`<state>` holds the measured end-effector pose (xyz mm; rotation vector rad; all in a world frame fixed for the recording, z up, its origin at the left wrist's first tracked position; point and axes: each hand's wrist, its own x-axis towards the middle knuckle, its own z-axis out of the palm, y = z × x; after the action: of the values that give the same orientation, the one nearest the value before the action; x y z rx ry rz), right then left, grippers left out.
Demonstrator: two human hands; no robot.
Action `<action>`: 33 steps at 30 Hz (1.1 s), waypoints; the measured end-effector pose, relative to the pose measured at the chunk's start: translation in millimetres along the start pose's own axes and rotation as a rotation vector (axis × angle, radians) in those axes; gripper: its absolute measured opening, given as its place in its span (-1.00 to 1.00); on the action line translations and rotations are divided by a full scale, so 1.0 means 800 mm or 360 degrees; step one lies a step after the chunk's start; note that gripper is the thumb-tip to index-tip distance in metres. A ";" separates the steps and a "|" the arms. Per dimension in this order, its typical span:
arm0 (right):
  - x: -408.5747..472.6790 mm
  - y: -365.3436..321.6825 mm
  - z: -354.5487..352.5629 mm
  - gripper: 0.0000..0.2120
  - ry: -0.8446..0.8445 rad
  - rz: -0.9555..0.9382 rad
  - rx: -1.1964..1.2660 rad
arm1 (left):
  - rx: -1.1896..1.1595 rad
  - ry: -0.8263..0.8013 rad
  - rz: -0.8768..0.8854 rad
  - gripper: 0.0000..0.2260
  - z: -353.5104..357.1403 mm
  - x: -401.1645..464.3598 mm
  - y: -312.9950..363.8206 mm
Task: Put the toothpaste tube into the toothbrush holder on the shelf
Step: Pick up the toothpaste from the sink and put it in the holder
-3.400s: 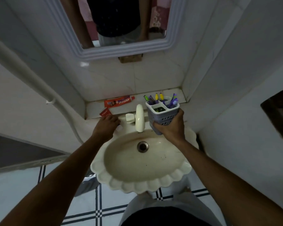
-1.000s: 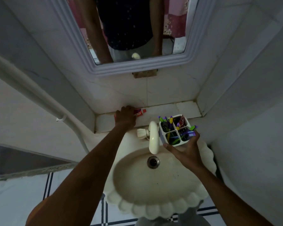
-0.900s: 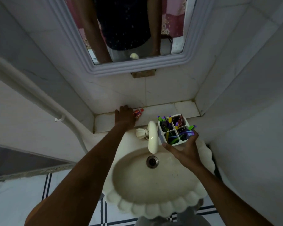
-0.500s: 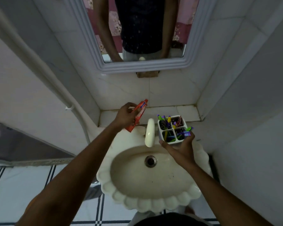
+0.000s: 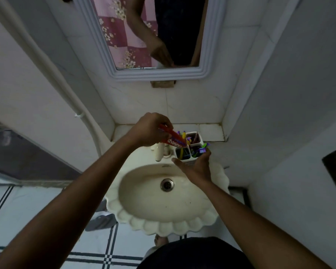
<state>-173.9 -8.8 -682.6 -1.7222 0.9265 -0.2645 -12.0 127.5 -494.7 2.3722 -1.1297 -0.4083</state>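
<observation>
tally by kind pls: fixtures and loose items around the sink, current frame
Sink: 1
Tap: 1
Mirror: 1
Toothbrush holder: 1
Toothpaste tube: 1
Toothbrushes: several in the holder, too crowded to count
Total: 5, plus the toothbrushes

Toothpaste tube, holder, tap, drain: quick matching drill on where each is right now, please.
Things:
1. toothpaste tube
2. toothbrush holder
3. tap
4. drain

Places:
A. at the bottom of the sink bowl
B. gripped in the left hand, one end angled down at the holder
C. held up from below by the right hand, toothbrushes inside
D. at the back of the sink, partly hidden under the left wrist

Pairs: 1-B, 2-C, 3-D, 4-A
</observation>
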 end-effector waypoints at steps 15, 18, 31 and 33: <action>0.005 -0.003 -0.010 0.26 -0.0053 0.0025 -0.0066 | 0.0190 -0.0028 0.0016 -0.69 0.035 0.008 0.036; 0.006 -0.003 -0.012 0.23 -0.0049 0.0023 -0.0055 | 0.0241 -0.0050 0.0047 -0.68 0.041 0.012 0.040; 0.000 -0.006 -0.010 0.34 -0.0042 0.0016 -0.0063 | 0.0610 -0.0083 -0.0007 -0.71 0.068 0.019 0.019; 0.000 -0.005 -0.009 0.35 -0.0025 0.0008 -0.0051 | 0.0653 -0.0085 -0.0028 -0.78 0.076 0.021 0.019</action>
<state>-176.4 -13.9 -676.8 -1.7490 0.9284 -0.2337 -38.9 88.6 -538.6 2.7368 -1.3223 -0.2657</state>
